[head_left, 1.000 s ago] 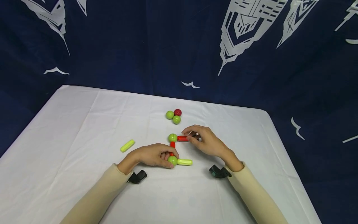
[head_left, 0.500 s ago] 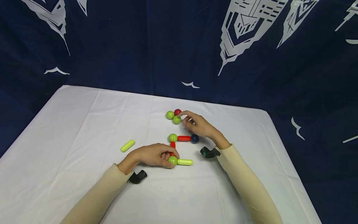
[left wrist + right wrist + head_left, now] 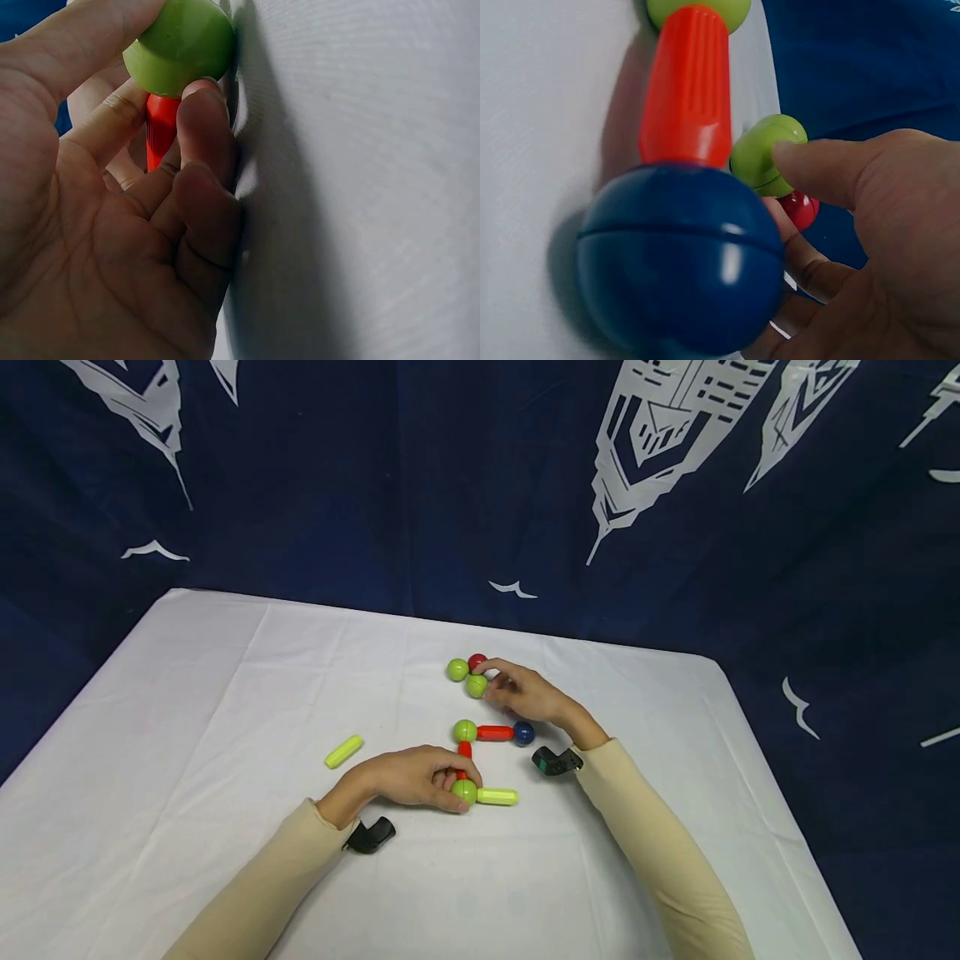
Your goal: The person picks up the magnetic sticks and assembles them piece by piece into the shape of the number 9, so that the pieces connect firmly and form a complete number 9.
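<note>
My left hand [image 3: 420, 775] grips a green ball [image 3: 464, 792] at the near corner of a joined chain of magnetic balls and rods. A red rod [image 3: 161, 127] runs from it to another green ball [image 3: 465, 731]. From there a second red rod [image 3: 686, 90] leads to a dark blue ball [image 3: 679, 259]. A yellow-green rod [image 3: 497, 797] points right from the held ball. Farther back, my right hand [image 3: 527, 693] pinches a loose green ball [image 3: 769, 154] between thumb and fingers. Beside that ball lie a red ball [image 3: 477, 662] and another green ball [image 3: 457, 670].
A single yellow-green rod [image 3: 344, 752] lies on the white tablecloth [image 3: 225, 710], left of the chain. Behind the table hangs a dark blue curtain [image 3: 337, 485] with white drawings. Each wrist carries a black camera [image 3: 557, 762].
My right hand has left the blue ball end of the chain and moved back to the loose balls, taking hold of the nearest green one. The left hand has stayed in place.
</note>
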Available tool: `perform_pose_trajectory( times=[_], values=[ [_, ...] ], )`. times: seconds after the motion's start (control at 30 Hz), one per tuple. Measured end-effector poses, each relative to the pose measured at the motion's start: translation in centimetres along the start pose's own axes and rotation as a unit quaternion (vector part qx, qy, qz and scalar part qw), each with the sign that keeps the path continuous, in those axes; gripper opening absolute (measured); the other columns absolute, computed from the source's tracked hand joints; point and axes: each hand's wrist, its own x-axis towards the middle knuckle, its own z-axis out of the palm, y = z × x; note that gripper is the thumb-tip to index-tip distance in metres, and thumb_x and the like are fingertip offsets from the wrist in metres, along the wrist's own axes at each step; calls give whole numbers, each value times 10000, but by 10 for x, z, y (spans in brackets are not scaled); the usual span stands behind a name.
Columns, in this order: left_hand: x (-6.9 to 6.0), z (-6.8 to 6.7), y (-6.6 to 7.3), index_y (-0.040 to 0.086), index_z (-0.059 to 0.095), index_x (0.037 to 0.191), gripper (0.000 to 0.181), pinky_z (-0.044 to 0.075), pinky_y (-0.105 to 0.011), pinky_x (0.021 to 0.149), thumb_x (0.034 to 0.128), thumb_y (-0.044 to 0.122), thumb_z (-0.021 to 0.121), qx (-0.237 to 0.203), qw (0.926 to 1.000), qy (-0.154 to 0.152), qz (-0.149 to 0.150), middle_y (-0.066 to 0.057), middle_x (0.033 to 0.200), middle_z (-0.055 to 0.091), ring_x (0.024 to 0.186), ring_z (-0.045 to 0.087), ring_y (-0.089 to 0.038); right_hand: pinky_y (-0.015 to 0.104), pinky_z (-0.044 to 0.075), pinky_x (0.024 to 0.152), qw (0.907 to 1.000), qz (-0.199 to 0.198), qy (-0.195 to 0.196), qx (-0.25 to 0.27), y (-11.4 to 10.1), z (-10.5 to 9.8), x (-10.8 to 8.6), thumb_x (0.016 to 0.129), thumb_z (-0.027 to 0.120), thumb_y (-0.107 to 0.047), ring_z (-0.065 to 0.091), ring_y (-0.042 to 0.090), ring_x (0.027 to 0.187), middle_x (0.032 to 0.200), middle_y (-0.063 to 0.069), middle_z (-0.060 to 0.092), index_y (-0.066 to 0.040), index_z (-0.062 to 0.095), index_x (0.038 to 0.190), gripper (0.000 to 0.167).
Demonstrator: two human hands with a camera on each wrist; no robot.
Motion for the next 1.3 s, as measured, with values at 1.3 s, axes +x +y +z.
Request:
perform_pose_trajectory(
  times=[1.3],
  values=[
    [1, 1, -1, 168, 692, 1113, 228, 341, -201, 600, 898, 197, 762, 41, 9999, 45, -112, 32, 718, 480, 611, 433, -85, 442, 534, 923, 9924, -158, 1202, -212, 6, -6, -51, 884, 784, -207, 624, 271, 1083, 1215, 67, 655, -118, 641, 1239, 393]
  ],
)
